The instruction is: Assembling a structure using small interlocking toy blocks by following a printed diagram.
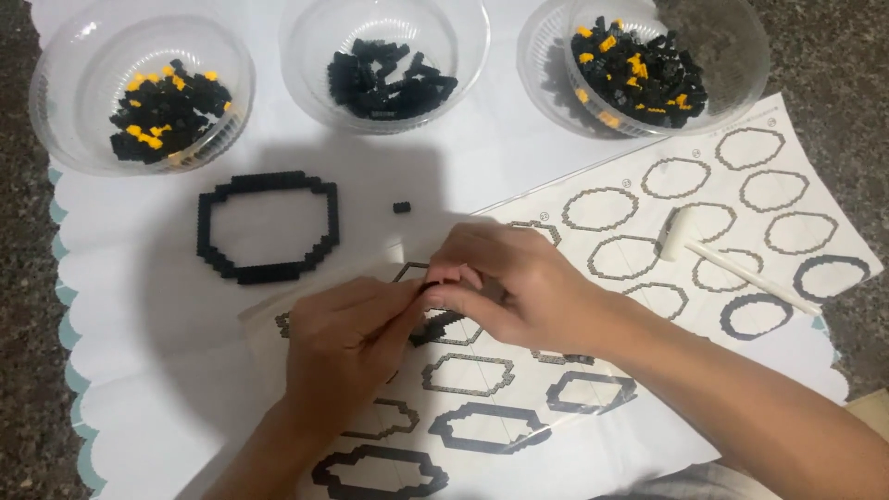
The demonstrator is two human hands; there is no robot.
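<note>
My left hand and my right hand meet over an instruction sheet printed with ring outlines. Their fingertips pinch a curved strip of small black bricks, partly hidden under my fingers. A finished black brick ring lies on the white paper to the upper left. A single loose black brick sits just right of that ring, apart from both hands.
Three clear plastic bowls stand along the back: the left bowl and right bowl hold black and yellow bricks, the middle bowl holds black ones. A small white mallet rests on a second sheet at right. Dark stone surrounds the paper.
</note>
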